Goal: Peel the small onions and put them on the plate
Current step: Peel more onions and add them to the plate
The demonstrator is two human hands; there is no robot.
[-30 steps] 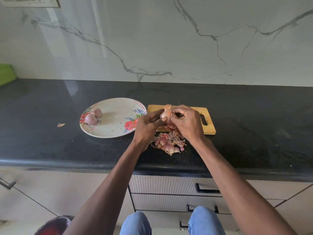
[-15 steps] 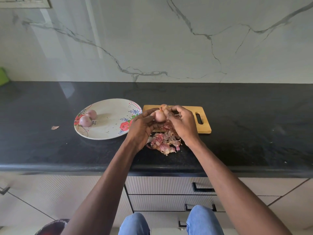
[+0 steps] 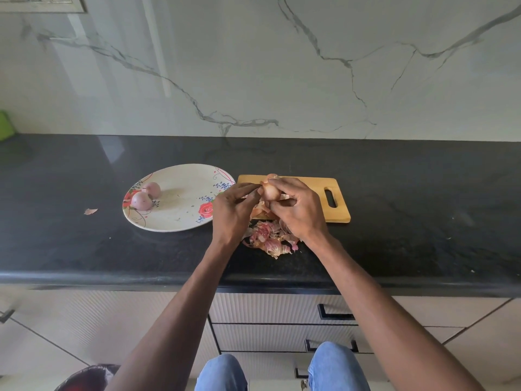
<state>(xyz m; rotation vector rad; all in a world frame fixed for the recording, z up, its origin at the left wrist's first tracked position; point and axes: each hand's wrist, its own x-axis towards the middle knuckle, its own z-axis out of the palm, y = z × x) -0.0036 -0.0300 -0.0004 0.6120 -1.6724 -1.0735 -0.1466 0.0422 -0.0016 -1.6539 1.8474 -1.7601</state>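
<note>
The small pale-pink onion point(image 3: 270, 191) I am working on sits in the air above the near-left part of the rectangular light wooden chopping board with a slot handle point(image 3: 310, 185), held between both hands. My right hand point(image 3: 300, 210) has its fingers curled round the onion, fingertips at its top and thumb underneath, while my left hand point(image 3: 232, 211) reaches in from the side with thumb and forefinger drawn together at the onion's upper left; I judge they pinch a strip of skin, though the strip itself is too small to make out. A loose papery flap hangs below the onion. Just beneath, on the black speckled stone counter point(image 3: 408, 221), lies the heap of pink and tan onion peels point(image 3: 267, 238), touching the board's front edge. Left of the board, almost touching it, stands the round white plate with painted red roses point(image 3: 180, 218), and two peeled pink onions point(image 3: 145, 196) rest at its left side. One stray peel flake point(image 3: 90, 211) lies further left. What worries me: the bared onion looks slick, so a hard tug could pop it out of my right hand and off the counter; a shallow pinch may only tear the skin, leaving scraps on
</note>
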